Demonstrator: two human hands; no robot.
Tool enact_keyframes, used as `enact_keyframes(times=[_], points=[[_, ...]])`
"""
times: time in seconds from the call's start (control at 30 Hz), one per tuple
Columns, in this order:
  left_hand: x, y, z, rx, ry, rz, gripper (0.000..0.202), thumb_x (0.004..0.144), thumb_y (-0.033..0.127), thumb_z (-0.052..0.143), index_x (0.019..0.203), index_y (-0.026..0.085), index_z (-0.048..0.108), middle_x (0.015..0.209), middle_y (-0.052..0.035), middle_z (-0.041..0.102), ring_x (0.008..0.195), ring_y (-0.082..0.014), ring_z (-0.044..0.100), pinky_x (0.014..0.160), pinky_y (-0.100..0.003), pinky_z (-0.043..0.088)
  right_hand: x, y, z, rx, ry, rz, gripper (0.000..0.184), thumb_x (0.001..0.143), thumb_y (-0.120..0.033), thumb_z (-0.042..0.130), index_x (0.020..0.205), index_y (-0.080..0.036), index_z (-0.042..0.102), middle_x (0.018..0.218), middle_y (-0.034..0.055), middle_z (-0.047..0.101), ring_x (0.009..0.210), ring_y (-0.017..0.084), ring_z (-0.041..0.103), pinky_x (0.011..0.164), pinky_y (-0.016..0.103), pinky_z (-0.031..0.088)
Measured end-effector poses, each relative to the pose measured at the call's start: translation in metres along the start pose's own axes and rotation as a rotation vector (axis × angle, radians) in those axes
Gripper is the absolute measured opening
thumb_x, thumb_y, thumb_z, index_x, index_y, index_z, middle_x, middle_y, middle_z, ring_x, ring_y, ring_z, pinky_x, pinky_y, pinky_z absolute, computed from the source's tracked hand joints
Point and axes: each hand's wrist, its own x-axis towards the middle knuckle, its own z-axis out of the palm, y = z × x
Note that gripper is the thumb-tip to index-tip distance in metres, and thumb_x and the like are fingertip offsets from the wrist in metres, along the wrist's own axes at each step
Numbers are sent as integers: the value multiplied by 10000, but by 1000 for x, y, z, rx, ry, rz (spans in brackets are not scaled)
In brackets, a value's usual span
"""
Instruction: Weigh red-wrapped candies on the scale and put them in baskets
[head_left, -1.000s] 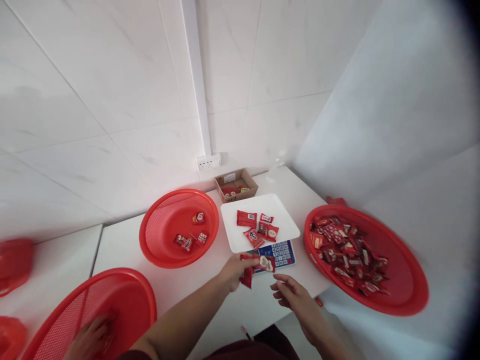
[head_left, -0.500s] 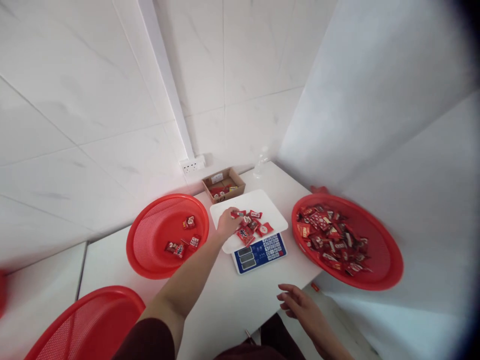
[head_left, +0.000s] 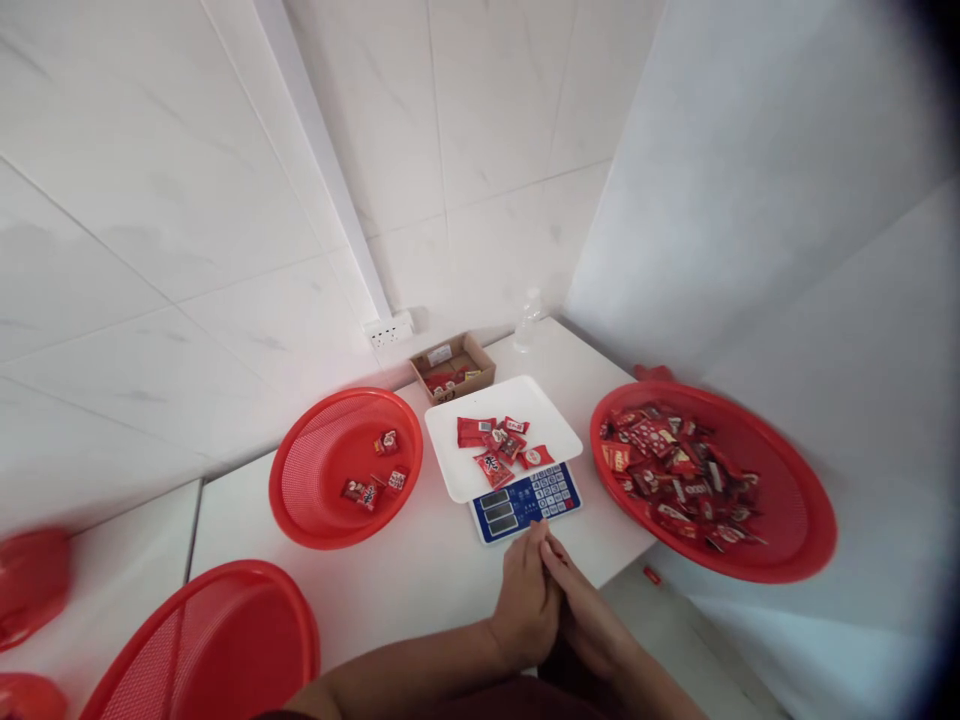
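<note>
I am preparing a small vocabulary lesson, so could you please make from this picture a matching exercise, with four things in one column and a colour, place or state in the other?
Column one
1. Left hand
2. Bottle
3. Box
4. Scale panel

Column two
A. Blue, with number keys
B. Brown, with red packets inside
C. Against the right hand
D. Transparent, standing near the wall

Right pairs: 1-C, 2-D, 3-B, 4-A

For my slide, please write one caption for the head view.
Left hand and right hand held together before a digital scale bearing red packets.
</note>
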Motion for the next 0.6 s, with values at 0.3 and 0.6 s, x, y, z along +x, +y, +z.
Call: enact_keyframes(times=[0.3, 0.6], points=[[67, 96, -67, -166, -77, 106, 820, 729, 506, 662, 1429, 270, 307, 1538, -82, 228, 1417, -331, 145, 1120, -526, 188, -5, -41, -46, 231, 203, 19, 268, 653, -342, 760, 857, -211, 645, 611, -37, 601, 496, 73, 527, 403, 163, 389], [131, 223, -104, -485, -157, 454, 534, 916, 593, 323, 1280, 240, 493, 946, -24, 656, 1212, -277, 513, 1000, -480, 404, -20, -72, -95, 215, 306, -59, 255, 683, -299, 738, 901, -220, 633, 659, -19, 640, 550, 91, 593, 429, 164, 464]])
